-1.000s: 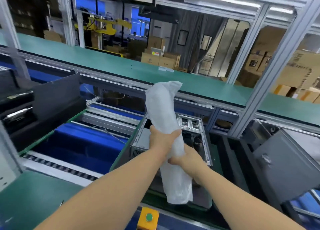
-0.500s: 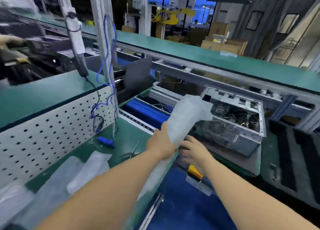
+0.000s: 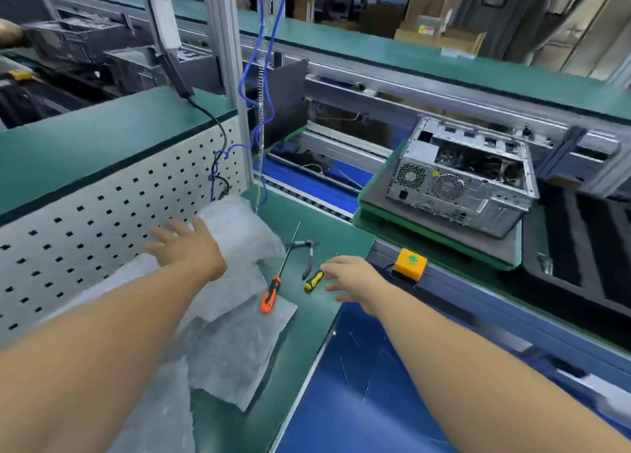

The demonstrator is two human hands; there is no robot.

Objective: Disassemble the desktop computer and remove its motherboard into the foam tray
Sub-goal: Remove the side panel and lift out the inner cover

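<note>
Fingers spread, my left grip (image 3: 186, 244) rests on the white foam sheets (image 3: 235, 316) on the green counter (image 3: 307, 316). My right grip (image 3: 351, 278) hovers wide near the orange screwdriver (image 3: 270, 295) and pliers (image 3: 309, 265). Beyond, the opened desktop computer (image 3: 461, 179) sits beside the black foam tray (image 3: 580, 247).

You stand at a factory assembly line, at a bench station. A green-topped bench (image 3: 314, 234) with a white perforated panel (image 3: 112, 213) meets a conveyor (image 3: 307, 179) framed by aluminium posts (image 3: 225, 60). A powered screwdriver (image 3: 167, 32) hangs above on a cable. Near the bench's right edge sits a yellow button box (image 3: 410, 264). Cardboard boxes (image 3: 440, 36) are stacked beyond the far green shelf (image 3: 444, 60).
</note>
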